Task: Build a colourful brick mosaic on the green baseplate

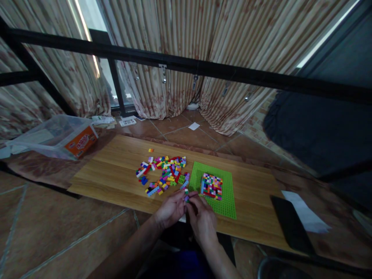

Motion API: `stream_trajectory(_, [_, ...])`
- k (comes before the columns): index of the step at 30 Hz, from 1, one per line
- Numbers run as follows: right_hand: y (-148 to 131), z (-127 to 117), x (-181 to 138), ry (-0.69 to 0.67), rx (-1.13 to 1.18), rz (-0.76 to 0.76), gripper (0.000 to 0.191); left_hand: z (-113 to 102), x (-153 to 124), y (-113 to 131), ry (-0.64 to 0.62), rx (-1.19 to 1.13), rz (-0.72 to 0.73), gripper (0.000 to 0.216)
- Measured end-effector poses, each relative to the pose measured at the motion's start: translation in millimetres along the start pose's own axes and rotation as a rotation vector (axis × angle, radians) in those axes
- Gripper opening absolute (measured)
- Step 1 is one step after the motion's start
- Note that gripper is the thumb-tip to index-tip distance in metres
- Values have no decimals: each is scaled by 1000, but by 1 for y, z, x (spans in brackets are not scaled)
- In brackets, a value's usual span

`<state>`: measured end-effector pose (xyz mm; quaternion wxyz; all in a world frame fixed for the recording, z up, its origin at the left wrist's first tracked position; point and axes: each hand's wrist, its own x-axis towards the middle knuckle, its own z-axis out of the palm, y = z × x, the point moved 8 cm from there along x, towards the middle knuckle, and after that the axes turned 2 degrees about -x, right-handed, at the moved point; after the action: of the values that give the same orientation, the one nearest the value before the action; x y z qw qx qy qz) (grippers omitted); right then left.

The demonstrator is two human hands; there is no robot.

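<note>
Right hand: the right hand works at the table's near edge; thumb and fingertips pinch small bricks.
Left hand: the left hand is cupped, palm partly up, its fingers curling about the same bricks; whether they grip or only support, I cannot tell.
Small bricks: the small bricks, purple, green and white, sit between the fingertips above the near edge of the wooden table.
Fingertip work: best done, I judge, with one hand steadying while the other lines up studs and presses squarely; staying over the tabletop would catch a dropped piece.
Green baseplate: the green baseplate lies right of the hands, by the near edge; a multicoloured brick block stands on it, bare studs around.
Loose bricks: the loose bricks spread left of the baseplate; one yellow-and-orange piece lies apart, towards the far edge.
Plastic box: the clear box rests beyond the far left corner.
</note>
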<state>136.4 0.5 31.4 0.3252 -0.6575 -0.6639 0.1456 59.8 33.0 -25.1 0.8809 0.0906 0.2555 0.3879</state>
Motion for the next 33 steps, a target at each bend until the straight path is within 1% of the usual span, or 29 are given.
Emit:
stream_trajectory(3, [4, -6, 0, 13, 39, 2, 19, -1, 0, -1, -3, 7, 32, 12])
stream_trajectory(6, [12, -19, 3, 50, 59, 31, 17, -2, -1, -2, 43, 35, 90, 15])
stream_trajectory(9, [15, -28, 7, 60, 39, 40, 16, -3, -3, -2, 89, 107, 112, 19])
stream_trajectory(14, [13, -27, 11, -16, 30, 38, 17, -2, -4, -2, 95, 189, 91, 24])
stream_trajectory(19, [9, -25, 12, -84, 119, 2, 15, 0, 0, 0, 86, 315, 115, 27])
stream_trajectory(23, [11, -30, 13, -93, 134, -10, 14, 0, 1, -3, 114, 405, 82, 27])
stream_trajectory(25, [11, -29, 12, -94, 143, -23, 14, 2, 1, -3, 90, 428, 80, 27])
stream_trajectory(28, [10, -25, 8, -42, 157, -22, 16, 6, 0, -2, 54, 448, 91, 28])
stream_trajectory(30, [13, -23, 4, 42, 157, 17, 18, 5, -1, -1, 71, 449, 96, 28])
stream_trajectory(33, [26, -27, 2, 173, 155, 111, 20, 5, -3, 0, 77, 428, 110, 28])
